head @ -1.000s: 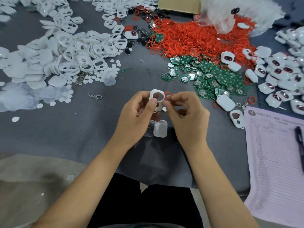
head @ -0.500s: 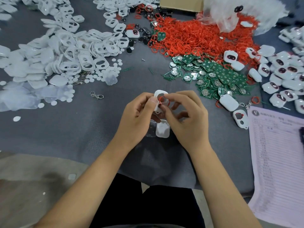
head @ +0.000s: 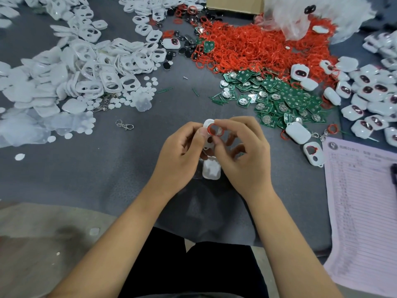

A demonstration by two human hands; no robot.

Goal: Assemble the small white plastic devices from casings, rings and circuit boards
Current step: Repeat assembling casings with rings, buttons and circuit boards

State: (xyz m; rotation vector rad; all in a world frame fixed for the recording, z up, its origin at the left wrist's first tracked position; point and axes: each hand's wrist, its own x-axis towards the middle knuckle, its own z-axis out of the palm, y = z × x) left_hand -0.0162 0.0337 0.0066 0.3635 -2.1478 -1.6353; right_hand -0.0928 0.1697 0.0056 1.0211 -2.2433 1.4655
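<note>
Above the grey table, my left hand [head: 181, 151] grips a small white casing [head: 208, 123] from its left side. My right hand [head: 242, 153] pinches a red ring [head: 212, 129] against the casing's opening, thumb and forefinger curled round it. A second white casing half [head: 211, 169] lies on the cloth just below both hands. A heap of loose red rings [head: 257, 44] lies at the back, green circuit boards [head: 279, 93] spread in front of it, and white casing frames [head: 90, 67] are piled at the left.
Finished white devices [head: 369, 93] crowd the right edge. A pink printed sheet [head: 363, 211] lies at the right front. A metal clasp [head: 124, 125] and white discs [head: 137, 93] lie left of centre. A cardboard box [head: 234, 5] and a plastic bag [head: 311, 16] stand at the back.
My right hand has brought the red ring from beside the casing onto its opening, and both hands have closed together around it.
</note>
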